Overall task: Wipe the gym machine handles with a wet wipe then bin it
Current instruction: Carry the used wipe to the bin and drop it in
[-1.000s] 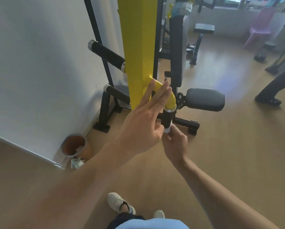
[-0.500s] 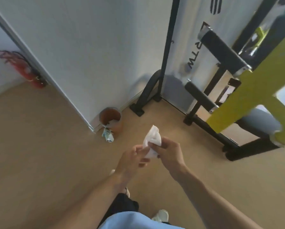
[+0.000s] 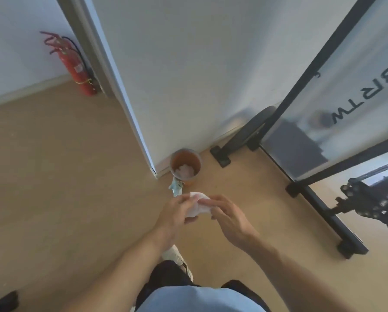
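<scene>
A crumpled white wet wipe (image 3: 197,206) sits between my two hands at the middle of the view, above the floor. My left hand (image 3: 174,213) grips it from the left with curled fingers and thumb. My right hand (image 3: 230,218) lies beside it with relaxed, spread fingers, the index finger resting on top of the wipe. A small round orange bin (image 3: 192,175) stands on the floor just beyond my hands, against the wall corner, with white wipes inside. The machine's handles are out of view.
A teal wrapper (image 3: 176,188) lies on the floor in front of the bin. The gym machine's black frame (image 3: 323,208) and frosted panel stand to the right. A red fire extinguisher (image 3: 73,64) leans at the far left wall. My shoe (image 3: 177,260) is below my hands.
I have turned away from the yellow machine handle toward the bin. The wipe came off the handle in my right hand and now sits in my left hand's grip, closer to the bin.
</scene>
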